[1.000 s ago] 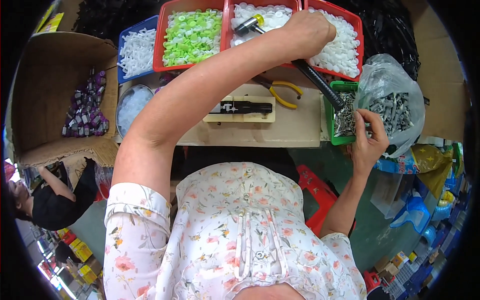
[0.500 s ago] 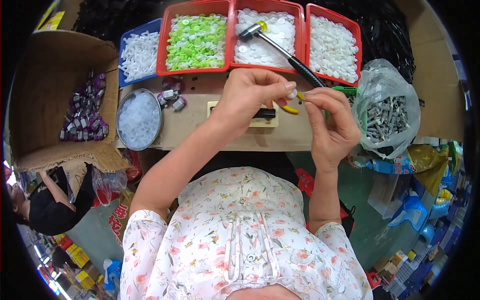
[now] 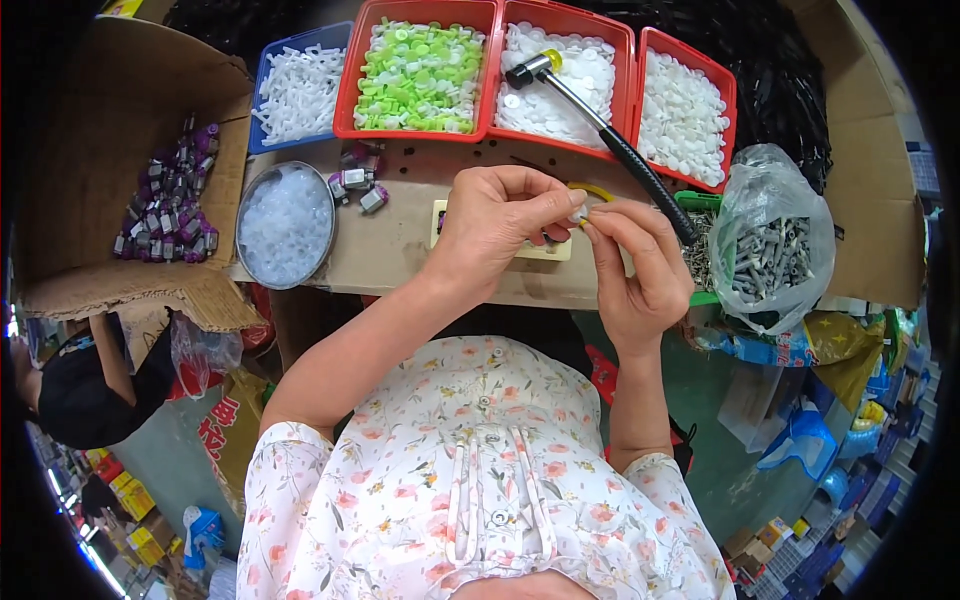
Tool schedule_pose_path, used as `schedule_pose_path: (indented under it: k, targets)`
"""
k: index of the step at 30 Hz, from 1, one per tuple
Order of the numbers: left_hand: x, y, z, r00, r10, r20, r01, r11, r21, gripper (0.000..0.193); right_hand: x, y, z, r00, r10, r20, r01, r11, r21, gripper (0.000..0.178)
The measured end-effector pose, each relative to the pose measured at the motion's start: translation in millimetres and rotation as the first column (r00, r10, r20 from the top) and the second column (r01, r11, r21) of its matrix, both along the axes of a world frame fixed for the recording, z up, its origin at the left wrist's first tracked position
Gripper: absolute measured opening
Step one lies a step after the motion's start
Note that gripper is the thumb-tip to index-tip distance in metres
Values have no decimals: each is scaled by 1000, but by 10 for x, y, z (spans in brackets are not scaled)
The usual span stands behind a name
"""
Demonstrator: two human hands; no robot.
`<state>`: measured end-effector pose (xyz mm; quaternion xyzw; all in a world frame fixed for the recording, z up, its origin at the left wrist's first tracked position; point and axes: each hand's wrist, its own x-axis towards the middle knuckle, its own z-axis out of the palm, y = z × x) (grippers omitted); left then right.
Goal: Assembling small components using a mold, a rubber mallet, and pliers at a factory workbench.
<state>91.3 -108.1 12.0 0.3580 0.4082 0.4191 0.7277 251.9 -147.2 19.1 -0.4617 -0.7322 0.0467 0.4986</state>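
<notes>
Green floor; tan tabletop; bright light strips lower left.

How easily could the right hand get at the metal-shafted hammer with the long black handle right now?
Probably yes: the hammer lies with its black handle just beyond the right hand, apparently uncovered. That hand is busy, though, at a small white piece pinched by the left hand.

Now away from the rightmost red tray, the left hand meets the right hand, gone from the green tray, at a small white piece.
</notes>
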Motion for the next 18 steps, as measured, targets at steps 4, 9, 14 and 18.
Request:
schedule_pose_path:
  k: [4, 9, 14, 18]
  targets:
    - [23, -17, -8, 1000, 2, -14, -1, 1000, 31, 17, 39, -17, -48, 997, -14, 73, 14, 1000, 7, 20]
    - [75, -49, -64, 999, 19, 31, -21, 997, 79, 16, 69, -9, -96, 999, 29, 29, -28, 999, -44, 20]
    - [62, -96, -117, 994, 85, 72, -96, 982, 165, 12, 109, -12, -94, 964, -8, -266, -74, 953, -295, 15]
    - [-8, -122, -141, 997, 65, -46, -51, 964, 262, 12, 99, 0, -127, 937, 20, -349, -168, 902, -397, 11]
